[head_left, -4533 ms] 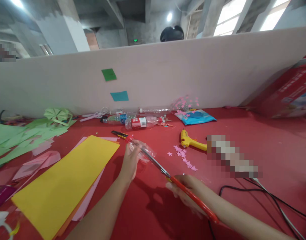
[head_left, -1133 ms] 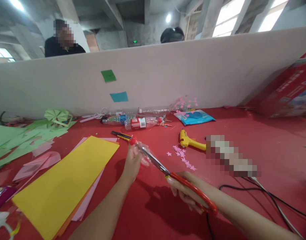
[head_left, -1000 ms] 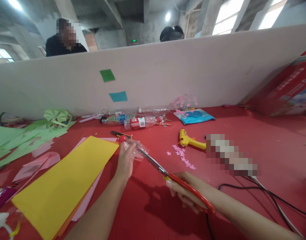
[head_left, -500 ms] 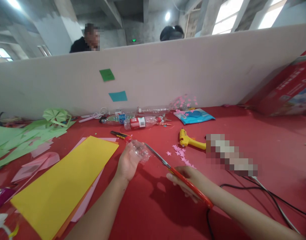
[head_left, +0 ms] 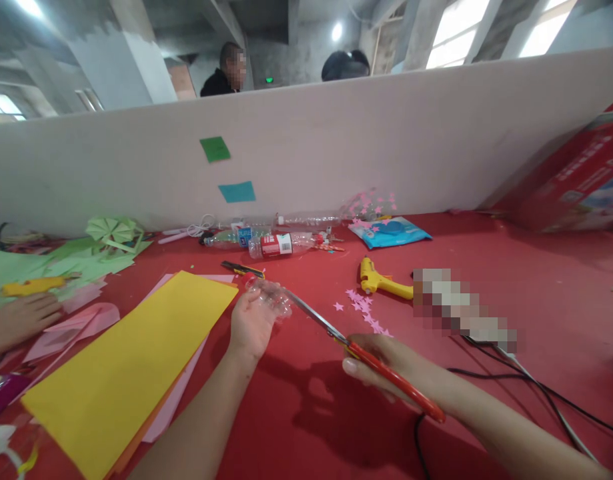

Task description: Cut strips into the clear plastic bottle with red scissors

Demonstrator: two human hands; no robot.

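Note:
A clear plastic bottle piece (head_left: pixel 277 299) with a red cap is held in my left hand (head_left: pixel 253 327), above the red table. My right hand (head_left: pixel 386 367) grips red-handled scissors (head_left: pixel 393 381). Their blades point up and left, and the tips reach the right side of the bottle piece. Whether the tips are inside the plastic or against it is hard to tell. Pink stars (head_left: pixel 369 312) lie beyond my right hand, beside a yellow glue gun (head_left: pixel 381 281).
Yellow paper (head_left: pixel 131 373) lies left of my left arm. Another person's hand (head_left: pixel 23 323) rests at the far left near a yellow tool (head_left: pixel 33 287) and green paper (head_left: pixel 11 263). Plastic bottles (head_left: pixel 281 245) and a blue packet (head_left: pixel 391 233) lie along the white partition (head_left: pixel 336 147). Cables cross the right side.
My left hand and the bottle piece have shifted slightly left. My right hand and the scissors have moved a little right and down. Another person's hand has appeared at the left; a person behind the partition moved right.

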